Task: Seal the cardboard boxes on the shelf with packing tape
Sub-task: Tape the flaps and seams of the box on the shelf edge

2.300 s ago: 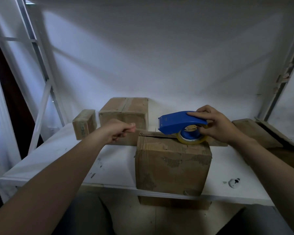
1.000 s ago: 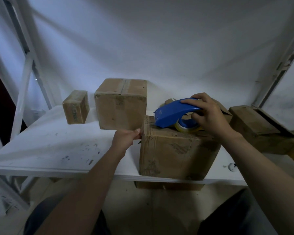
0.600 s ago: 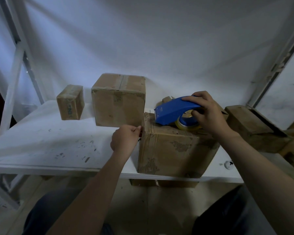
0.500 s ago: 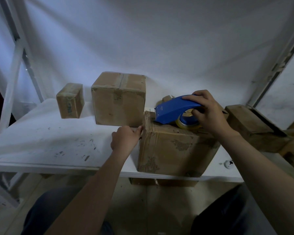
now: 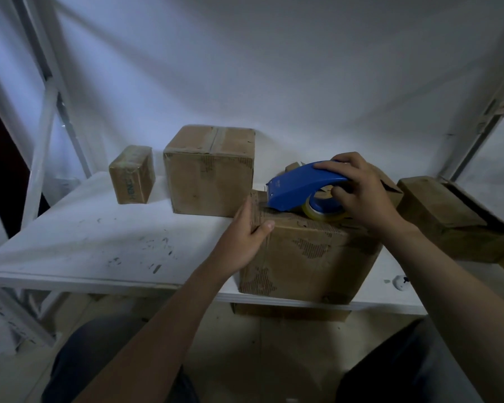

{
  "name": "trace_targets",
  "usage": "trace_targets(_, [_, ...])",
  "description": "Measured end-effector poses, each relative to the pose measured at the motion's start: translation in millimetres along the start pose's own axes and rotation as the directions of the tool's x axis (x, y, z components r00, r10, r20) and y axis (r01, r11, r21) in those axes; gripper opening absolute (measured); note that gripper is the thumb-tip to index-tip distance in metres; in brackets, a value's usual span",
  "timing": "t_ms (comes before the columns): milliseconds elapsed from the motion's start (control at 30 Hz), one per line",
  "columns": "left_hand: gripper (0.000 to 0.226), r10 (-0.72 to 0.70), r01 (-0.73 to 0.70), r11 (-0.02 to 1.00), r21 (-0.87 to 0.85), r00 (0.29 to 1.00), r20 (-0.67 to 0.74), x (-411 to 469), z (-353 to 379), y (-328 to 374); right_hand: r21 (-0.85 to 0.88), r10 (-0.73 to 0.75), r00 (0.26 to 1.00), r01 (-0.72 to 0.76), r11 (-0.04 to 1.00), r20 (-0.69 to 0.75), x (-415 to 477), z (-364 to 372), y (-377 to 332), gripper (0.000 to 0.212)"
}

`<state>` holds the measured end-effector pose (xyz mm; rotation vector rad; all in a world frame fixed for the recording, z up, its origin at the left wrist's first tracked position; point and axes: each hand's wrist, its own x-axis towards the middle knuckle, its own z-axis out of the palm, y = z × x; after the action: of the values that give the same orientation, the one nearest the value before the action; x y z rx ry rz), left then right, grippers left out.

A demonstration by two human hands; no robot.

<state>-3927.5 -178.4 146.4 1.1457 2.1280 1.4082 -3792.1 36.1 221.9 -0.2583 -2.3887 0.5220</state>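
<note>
A worn cardboard box [image 5: 309,257] stands at the front edge of the white shelf [image 5: 99,242]. My right hand [image 5: 358,193] grips the handle of a blue tape dispenser [image 5: 297,184] that rests on the box's top near its left edge, a yellowish tape roll [image 5: 322,210] under it. My left hand [image 5: 245,231] presses flat against the box's upper left corner, thumb on the front face. Clear tape between dispenser and corner is hard to make out.
A medium taped box [image 5: 210,173] and a small box [image 5: 131,175] stand behind to the left. An open-flapped box [image 5: 448,216] lies to the right, another partly hidden behind my right hand. White frame posts [image 5: 41,135] flank the shelf. A small white disc [image 5: 399,283] sits front right.
My left hand has moved from pinching tape at the box's left side to pressing its palm on the upper left corner. The dispenser has stayed at the top's left edge.
</note>
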Motion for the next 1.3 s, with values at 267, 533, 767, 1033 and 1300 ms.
trace_targets(267, [0.056,0.164,-0.199,0.887,0.416,0.979,0.118,15.0,-15.8,11.5,-0.037,0.004,0.998,-0.001,0.999,0.066,-1.1,-10.9,5.1,0.067])
trace_targets(533, [0.066,0.111,-0.188,0.708,0.681,0.982,0.156,16.2,-18.6,20.2,0.012,0.001,0.990,-0.003,1.000,0.138,2.1,-26.3,12.5,0.065])
trace_targets(767, [0.072,0.021,-0.140,0.647,0.750,0.986,0.165,15.8,-18.3,22.8,-0.050,0.031,0.995,-0.027,0.998,0.094,-8.1,-46.9,34.1,0.066])
trace_targets(1033, [0.090,0.049,-0.167,0.549,0.819,0.985,0.167,18.5,-18.3,29.5,0.191,0.135,0.990,-0.127,0.973,-0.030,-40.0,-36.5,39.0,0.062])
trace_targets(1300, [0.093,-0.043,-0.091,0.516,0.852,0.990,0.132,13.0,-66.8,17.0,0.216,0.079,0.995,-0.063,0.974,-0.064,-21.9,2.3,10.7,0.057])
